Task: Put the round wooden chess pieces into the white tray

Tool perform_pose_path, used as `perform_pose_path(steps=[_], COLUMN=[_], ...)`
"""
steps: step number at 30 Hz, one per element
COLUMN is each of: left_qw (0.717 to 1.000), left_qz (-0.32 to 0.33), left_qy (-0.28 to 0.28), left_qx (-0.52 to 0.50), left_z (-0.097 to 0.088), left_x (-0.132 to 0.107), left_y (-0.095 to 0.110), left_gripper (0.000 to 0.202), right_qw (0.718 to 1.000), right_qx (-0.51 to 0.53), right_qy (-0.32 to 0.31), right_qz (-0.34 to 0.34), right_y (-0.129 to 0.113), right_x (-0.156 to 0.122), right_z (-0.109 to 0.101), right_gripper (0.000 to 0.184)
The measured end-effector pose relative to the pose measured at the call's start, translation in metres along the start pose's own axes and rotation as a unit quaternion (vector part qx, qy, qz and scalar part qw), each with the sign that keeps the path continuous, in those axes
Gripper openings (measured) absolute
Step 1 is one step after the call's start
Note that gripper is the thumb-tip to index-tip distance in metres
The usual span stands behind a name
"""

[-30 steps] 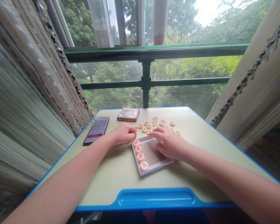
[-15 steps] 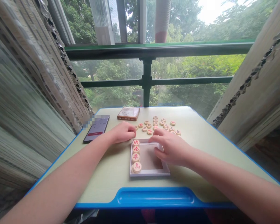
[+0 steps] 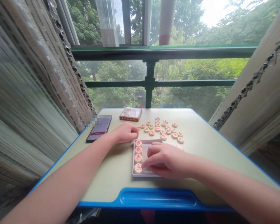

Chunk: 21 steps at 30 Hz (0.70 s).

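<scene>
Far left on the counter (image 3: 102, 177): smartphone (image 3: 98, 132), screen up for reading, digits too small to make out, red bar beneath. Left hand (image 3: 124, 133), fingers curled shut with nothing seen in them, rests by the far-left corner of the shallow tray (image 3: 146, 175), seemingly steadying it. Closed box (image 3: 130, 114) behind. Four xiangqi pieces (image 3: 138, 155) line the tray's left wall, the near two reading 車, 馬. Right hand (image 3: 168, 160) lies over the tray, fingers extended, index tip at the nearest piece; anything pinched beneath, cannot tell. Loose pieces (image 3: 164, 129) beyond.
</scene>
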State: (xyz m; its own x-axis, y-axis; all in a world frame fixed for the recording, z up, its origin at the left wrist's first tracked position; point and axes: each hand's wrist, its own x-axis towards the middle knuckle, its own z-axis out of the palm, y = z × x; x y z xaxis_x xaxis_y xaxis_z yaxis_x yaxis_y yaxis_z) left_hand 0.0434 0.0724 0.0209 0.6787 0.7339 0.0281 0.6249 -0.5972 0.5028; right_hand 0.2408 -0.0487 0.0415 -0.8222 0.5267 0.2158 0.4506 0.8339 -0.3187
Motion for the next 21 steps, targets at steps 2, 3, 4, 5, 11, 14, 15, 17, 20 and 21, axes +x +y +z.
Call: perform_pose_path(steps=[2, 3, 4, 5, 11, 14, 15, 17, 20, 21], left_qw=[1.0, 1.0, 1.0, 1.0, 1.0, 1.0, 1.0, 1.0, 1.0, 1.0], left_qz=[0.003, 0.004, 0.005, 0.006, 0.009, 0.008, 0.005, 0.0, 0.0, -0.001], left_qy=[0.001, 0.001, 0.002, 0.003, -0.001, -0.002, -0.002, -0.003, 0.001, 0.003], left_qx=[-0.004, -0.004, -0.004, -0.004, -0.001, -0.004, -0.005, -0.004, -0.004, -0.007], left_z=[0.001, 0.0014, 0.0017, 0.0017, -0.0014, -0.0019, -0.0016, -0.0008, 0.0, -0.0001], left_x=[0.0006, 0.0008, 0.0008, 0.0008, -0.0012, -0.0014, -0.0012, -0.0007, -0.0002, -0.0003], left_y=[-0.0014, -0.0019, -0.0023, -0.0025, 0.0004, 0.0014, 0.0013, 0.0007, -0.0001, -0.0001], left_gripper=[0.026, 0.026, 0.026, 0.026, 0.026, 0.026, 0.026, 0.026, 0.025, 0.025], right_qw=[1.0, 1.0, 1.0, 1.0, 0.999, 1.0, 1.0, 1.0, 1.0, 1.0], right_qx=[0.009, 0.014, 0.018, 0.021, 0.029, 0.025, 0.024, 0.024, 0.023, 0.02], right_qy=[0.001, 0.002, 0.002, 0.002, 0.008, 0.005, 0.002, -0.006, -0.002, 0.009], right_qz=[-0.003, -0.005, -0.006, -0.007, -0.01, -0.006, -0.005, -0.006, -0.012, -0.009], right_y=[0.0002, 0.0004, 0.0005, 0.0006, -0.0011, -0.0018, -0.0021, -0.0028, -0.0026, -0.0014], right_x=[0.0002, 0.0002, 0.0002, 0.0002, 0.0004, 0.0007, 0.0007, 0.0005, -0.0009, -0.0017], right_z=[0.0008, 0.0013, 0.0019, 0.0023, 0.0016, 0.0007, 0.0005, 0.0001, -0.0006, -0.0008], right_gripper=[0.025, 0.025, 0.025, 0.025, 0.025, 0.027, 0.027, 0.027, 0.026, 0.025])
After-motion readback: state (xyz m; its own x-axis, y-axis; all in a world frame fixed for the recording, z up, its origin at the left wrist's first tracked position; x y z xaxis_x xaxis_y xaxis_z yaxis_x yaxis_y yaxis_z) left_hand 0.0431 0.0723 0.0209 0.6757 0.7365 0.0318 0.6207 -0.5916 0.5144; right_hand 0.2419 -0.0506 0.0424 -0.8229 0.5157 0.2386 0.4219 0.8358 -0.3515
